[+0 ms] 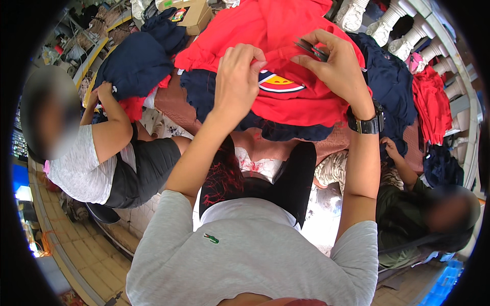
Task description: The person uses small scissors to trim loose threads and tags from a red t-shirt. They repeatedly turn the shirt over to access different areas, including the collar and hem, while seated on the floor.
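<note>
A red garment (301,109) with a yellow, white and dark printed patch is spread over a pile in front of me. With thumb and fingers closed, my left hand (238,76) pinches a raised fold of the red cloth. My right hand (334,66) is curled around small dark thread snips (310,48), whose blades point left, just above the cloth. A strip of red fabric stretches between my two hands. Beneath the red garment lie dark navy garments (199,94), showing along its near edge.
Navy garments (135,64) lie piled at the left, where a person (87,153) handles cloth. At the right sits another person (418,214), beside navy clothes (383,71) and a hanging red garment (431,104). A cardboard box (196,18) stands at the back. Red thread scraps cling to my lap.
</note>
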